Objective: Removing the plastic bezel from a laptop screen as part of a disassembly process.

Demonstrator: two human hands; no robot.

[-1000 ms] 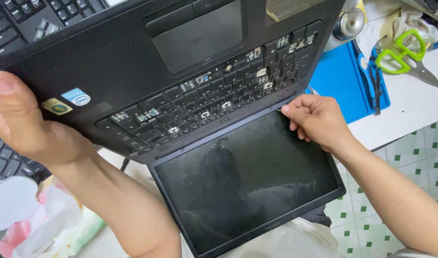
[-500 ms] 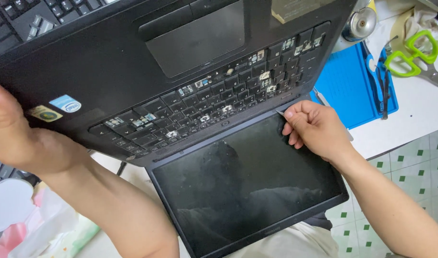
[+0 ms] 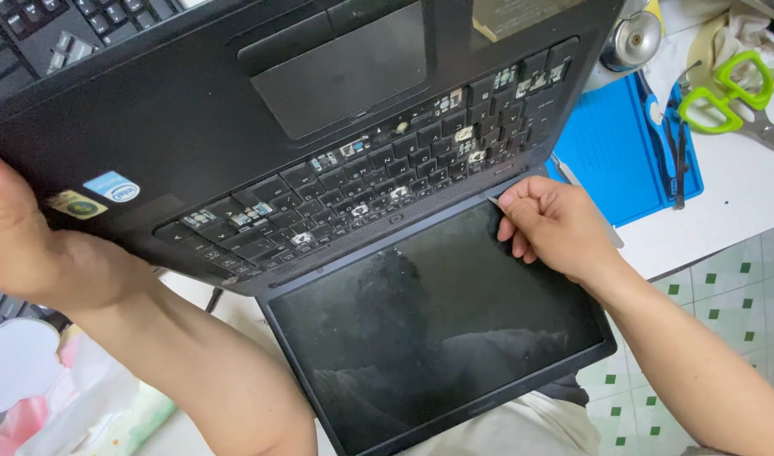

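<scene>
A black laptop [image 3: 235,143] lies open and turned round, its dark screen [image 3: 437,329] hanging towards me over the table edge. Several keys are gone from its keyboard [image 3: 378,186]. My left hand [image 3: 19,236] grips the palm-rest corner at the left, by two small stickers. My right hand [image 3: 551,224] pinches a thin tool at the hinge end of the screen bezel, fingertips against the frame's upper right corner.
A blue mat [image 3: 623,143] lies on the white table at the right, with dark tweezers [image 3: 676,143] on it. Green-handled scissors [image 3: 729,93] and a small metal tin [image 3: 636,38] sit behind. Another keyboard [image 3: 32,42] shows top left. Tiled floor is lower right.
The laptop has shifted slightly up and left in view. My right hand has slid a little along the bezel corner. My left hand keeps its hold.
</scene>
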